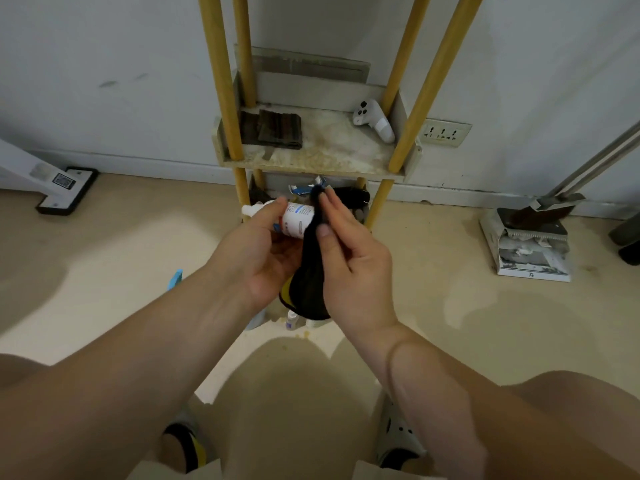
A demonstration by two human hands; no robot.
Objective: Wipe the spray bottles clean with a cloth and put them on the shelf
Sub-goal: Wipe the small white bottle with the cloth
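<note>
**Knees bent low, bottle mid-wipe: a slip as the main risk**

Held crosswise in the air in front of the lower tier, cap end to the left: a white spray bottle. Gripped round its body by the curled fingers of the left hand. Pinched against its right end, between thumb and fingertips of the right hand: a black cloth, the rest of it hanging down between the two palms.

Judged to be partway through the wiping, with nothing yet placed.

Possible trouble from here:

- Likely to slip out if rubbed hard toward the cap, with only one hand round a smooth body. Would then drop onto the small bottles on the floor just beneath, half hidden by the cloth.
- Could spray by accident if squeezed near the cap, though too blurred to tell where the nozzle points.
- Could snag or drag on what lies below, given the long loose tail of cloth.
- Might pick up dirt again once set down on the shelf, stained and gritty across its bare middle.
- Little room at the edges: a folded dark cloth at back left, a white controller at back right, yellow posts close on both sides, so easy to knock something while reaching in.
</note>
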